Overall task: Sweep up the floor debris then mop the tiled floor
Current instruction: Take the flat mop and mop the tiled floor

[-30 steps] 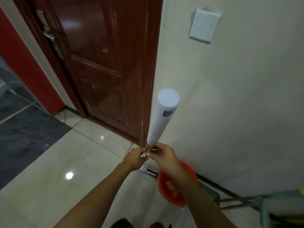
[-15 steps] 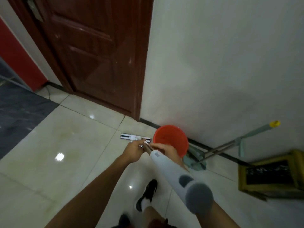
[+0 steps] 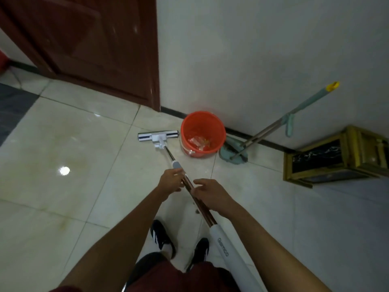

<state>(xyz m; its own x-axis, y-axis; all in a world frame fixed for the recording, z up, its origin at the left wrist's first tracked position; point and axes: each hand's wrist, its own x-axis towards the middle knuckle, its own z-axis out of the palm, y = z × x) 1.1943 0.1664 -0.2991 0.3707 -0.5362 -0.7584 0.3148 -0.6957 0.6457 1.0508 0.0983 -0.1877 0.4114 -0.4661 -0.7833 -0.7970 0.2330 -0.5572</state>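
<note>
Here the left hand (image 3: 171, 182) grips the flat mop (image 3: 158, 137) by its pole, fingers curled round it. The right hand (image 3: 211, 193) rests against the pole with fingers loosely apart. The mop's head lies on the tiled floor (image 3: 63, 144) just beside the orange bucket (image 3: 203, 133).

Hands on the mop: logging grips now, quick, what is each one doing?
Left hand: fingers curled round the mop pole, gripping it.
Right hand: against the pole, fingers loosely extended; a full grip cannot be told.
</note>
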